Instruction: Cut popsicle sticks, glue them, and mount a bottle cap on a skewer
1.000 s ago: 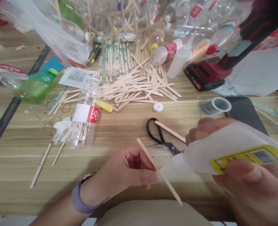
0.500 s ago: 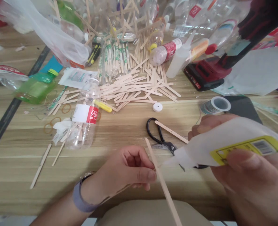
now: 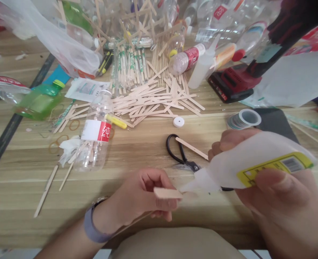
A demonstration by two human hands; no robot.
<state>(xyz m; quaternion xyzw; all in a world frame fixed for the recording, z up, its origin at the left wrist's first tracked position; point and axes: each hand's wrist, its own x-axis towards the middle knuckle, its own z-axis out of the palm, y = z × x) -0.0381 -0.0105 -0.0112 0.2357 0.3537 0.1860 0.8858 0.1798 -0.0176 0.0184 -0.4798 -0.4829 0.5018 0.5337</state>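
My left hand (image 3: 153,196) pinches a wooden craft stick (image 3: 167,193) between thumb and fingers. The stick appears strongly foreshortened, with one end towards the camera. Another thin strip runs back beneath this hand along the wrist, mostly hidden. My right hand (image 3: 280,194) is wrapped round a translucent white glue bottle (image 3: 229,162) with a yellow label. The bottle is tilted, and its narrow nozzle points left, close to the stick's right end; whether they touch I cannot tell. Behind the bottle lie black-handled scissors (image 3: 176,153), with a loose craft stick (image 3: 191,148) across one handle.
A clear bottle (image 3: 94,144) with a red-and-white label stands at left. Further back is a heap of craft sticks (image 3: 150,100). A white cap (image 3: 178,122), a wire spool (image 3: 243,119) and a red-and-black power tool (image 3: 231,84) occupy the middle and right.
The craft stick in my left hand has swung from lengthwise to pointing towards the camera. My right hand and the glue bottle have shifted slightly left.
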